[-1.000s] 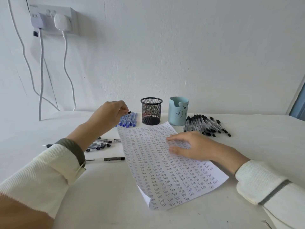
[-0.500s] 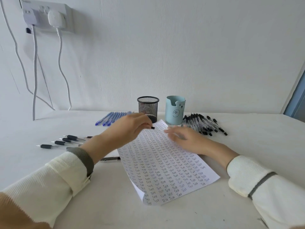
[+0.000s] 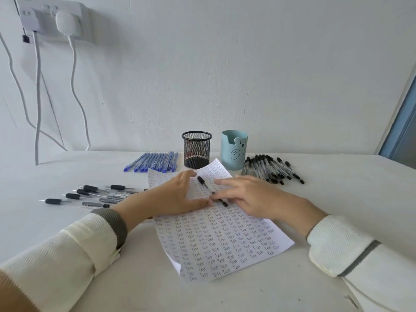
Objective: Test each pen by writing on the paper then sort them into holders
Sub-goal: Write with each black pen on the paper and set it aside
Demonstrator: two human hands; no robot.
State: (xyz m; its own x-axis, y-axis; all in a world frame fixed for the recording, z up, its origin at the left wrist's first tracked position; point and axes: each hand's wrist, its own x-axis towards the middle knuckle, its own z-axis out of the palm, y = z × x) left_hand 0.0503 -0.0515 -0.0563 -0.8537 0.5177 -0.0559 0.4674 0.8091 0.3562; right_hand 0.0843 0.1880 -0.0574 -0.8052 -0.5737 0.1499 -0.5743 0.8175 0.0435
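Fingers (image 3: 190, 174) of left hand (image 3: 173, 195) spread, thumb and index in wide V. Right hand (image 3: 249, 195) fingers straight, close together, tips at barrel of black pen (image 3: 211, 191). Pen lies on paper (image 3: 225, 239) between both hands (firm grip not evident; blur).

Risk, judged: round barrel rolls away under loose touch, or drags across written rows and smears ink.

Long axis diagonal, far-left to near-right; far end aims toward mesh holder (image 3: 196, 149). Which end carries writing tip: cannot tell. Blue holder (image 3: 234, 154) stands just beside mesh one.
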